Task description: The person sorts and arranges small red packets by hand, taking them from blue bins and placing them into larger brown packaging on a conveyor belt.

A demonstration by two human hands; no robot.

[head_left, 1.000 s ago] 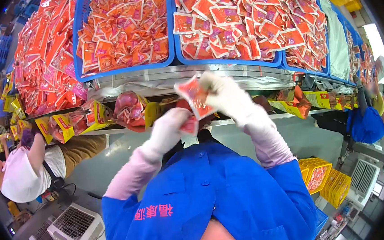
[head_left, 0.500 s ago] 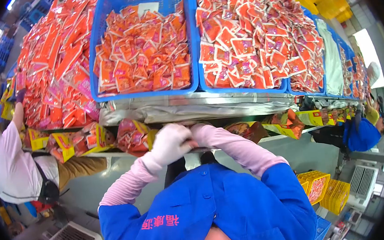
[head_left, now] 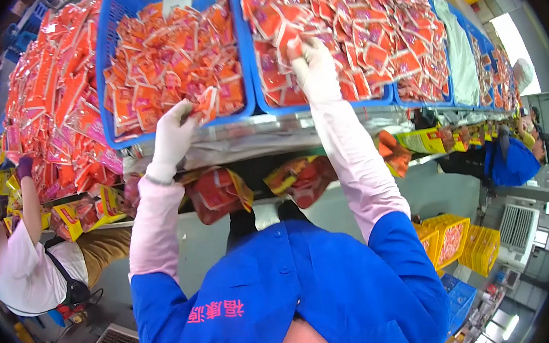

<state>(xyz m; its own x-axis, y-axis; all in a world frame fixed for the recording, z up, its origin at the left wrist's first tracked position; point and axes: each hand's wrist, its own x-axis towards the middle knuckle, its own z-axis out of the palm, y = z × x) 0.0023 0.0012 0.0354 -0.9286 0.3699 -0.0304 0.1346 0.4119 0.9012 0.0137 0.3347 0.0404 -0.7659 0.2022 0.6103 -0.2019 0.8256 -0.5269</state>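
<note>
**Both gloved hands reaching into blue crates of orange packets**

Head view: the left hand (head_left: pixel 172 137), in a white glove, is reaching up to the near rim of the left blue crate (head_left: pixel 108 88). Its fingers are curling and pinching an orange packet (head_left: pixel 208 102) at the crate's front edge; thumb and fingertips are closing on it, not spread. Wrist is bending back, forearm in a pale pink sleeve (head_left: pixel 153 226) running up from the blue jacket (head_left: pixel 290 286).

The right hand (head_left: pixel 315 68), also white-gloved, is reaching further, over the rim and into the right blue crate (head_left: pixel 327 106). Fingers are lying loosely curled, half open, on top of the pile of orange packets (head_left: pixel 367 41); fingertips are touching packets near the top of the hand, but cannot tell whether it is actually gripping one. Right arm is stretching nearly straight, pink sleeve angling up and left from the elbow.

Both crates are sitting side by side on the foil-covered edge of the counter (head_left: pixel 265 133), hands well apart, one per crate. Under the counter edge, filled bags (head_left: pixel 218 192) are hanging between the two arms. A loose heap of orange packets (head_left: pixel 50 105) is lying left of the left crate.

At far left a co-worker in a white shirt (head_left: pixel 25 275) is raising an arm toward that heap. At far right another person in blue (head_left: pixel 509 159) is standing by the counter. Yellow crates (head_left: pixel 454 244) are sitting on the floor at lower right.
</note>
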